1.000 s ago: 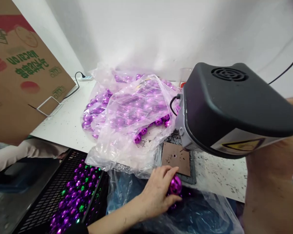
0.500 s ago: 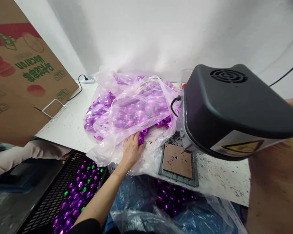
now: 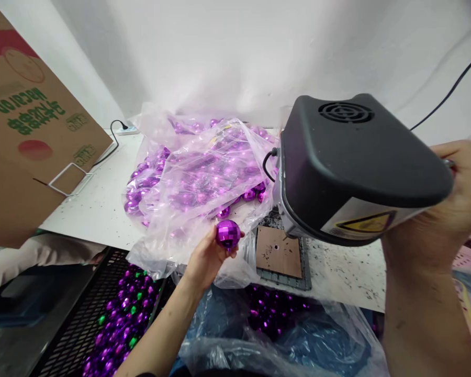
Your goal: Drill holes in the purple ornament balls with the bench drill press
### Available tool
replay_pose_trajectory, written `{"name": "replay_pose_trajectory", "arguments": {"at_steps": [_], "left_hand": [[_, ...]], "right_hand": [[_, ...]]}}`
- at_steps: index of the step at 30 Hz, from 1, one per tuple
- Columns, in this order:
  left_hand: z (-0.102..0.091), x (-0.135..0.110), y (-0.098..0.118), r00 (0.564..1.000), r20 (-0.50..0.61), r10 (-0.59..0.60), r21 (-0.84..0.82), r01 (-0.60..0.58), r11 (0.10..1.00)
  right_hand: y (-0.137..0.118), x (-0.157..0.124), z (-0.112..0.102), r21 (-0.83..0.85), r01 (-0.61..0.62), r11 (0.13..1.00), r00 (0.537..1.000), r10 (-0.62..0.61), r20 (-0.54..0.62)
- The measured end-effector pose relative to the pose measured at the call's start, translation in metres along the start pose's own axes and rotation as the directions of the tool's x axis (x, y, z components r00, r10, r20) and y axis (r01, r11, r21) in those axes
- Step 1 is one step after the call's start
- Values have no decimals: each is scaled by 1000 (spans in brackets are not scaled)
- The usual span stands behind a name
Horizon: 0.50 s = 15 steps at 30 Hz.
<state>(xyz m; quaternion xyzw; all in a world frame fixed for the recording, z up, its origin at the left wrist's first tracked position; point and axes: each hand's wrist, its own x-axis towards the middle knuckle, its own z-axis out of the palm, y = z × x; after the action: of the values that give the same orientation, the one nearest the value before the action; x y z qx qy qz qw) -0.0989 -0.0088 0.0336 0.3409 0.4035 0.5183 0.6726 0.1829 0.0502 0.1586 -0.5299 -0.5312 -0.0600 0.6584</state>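
Head view: the left hand (image 3: pixel 206 256) rises from 7 o'clock over the near edge of the white table (image 3: pixel 98 201), its fingers half curled around a faceted purple ball (image 3: pixel 227 233) pinched at the fingertips and held clear of the surface. The ball is round, so it has no long axis to speak of. From the ball, the brown pad (image 3: pixel 278 251) in its dark frame lies near at about 4 o'clock, directly beneath the nose of the black machine head (image 3: pixel 357 162). The clear bag of purple balls (image 3: pixel 204 178) sits just behind at 11 o'clock. The right hand (image 3: pixel 453 201) is out at 3 o'clock, fingers wrapped tight around a handle (image 3: pixel 449 164) at the machine's rear (mostly hidden by the housing), so the left hand is far nearer the pad. Below the table edge, a blue bag (image 3: pixel 317 340) holds more purple balls at 6 o'clock, and a black crate (image 3: pixel 82 319) of purple and green ones sits at 8 o'clock. A cardboard box (image 3: pixel 31 131) leans at 9 o'clock above another person's pale sleeve (image 3: pixel 35 256).
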Motion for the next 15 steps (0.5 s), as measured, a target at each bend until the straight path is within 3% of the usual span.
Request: {"name": "replay_pose_trajectory", "arguments": {"at_steps": [3,6,10,15], "left_hand": [[8,9,-14,966,137,-221,-211,246,946],[13,16,-25,943,185,-277,-271,320,908],[17,18,-33,960,164,-229,-203,260,944],[26,22,-50,994,38,-105,202,96,975]], "right_hand": [[0,0,-1,-8,-6,1000,1000,6,8],[-2,0,-2,-7,-1,1000,999,2,32],[-3,-1,-3,12,5,1000,999,-6,49],[-1,-3,-3,13,20,1000,999,-20,42]]}}
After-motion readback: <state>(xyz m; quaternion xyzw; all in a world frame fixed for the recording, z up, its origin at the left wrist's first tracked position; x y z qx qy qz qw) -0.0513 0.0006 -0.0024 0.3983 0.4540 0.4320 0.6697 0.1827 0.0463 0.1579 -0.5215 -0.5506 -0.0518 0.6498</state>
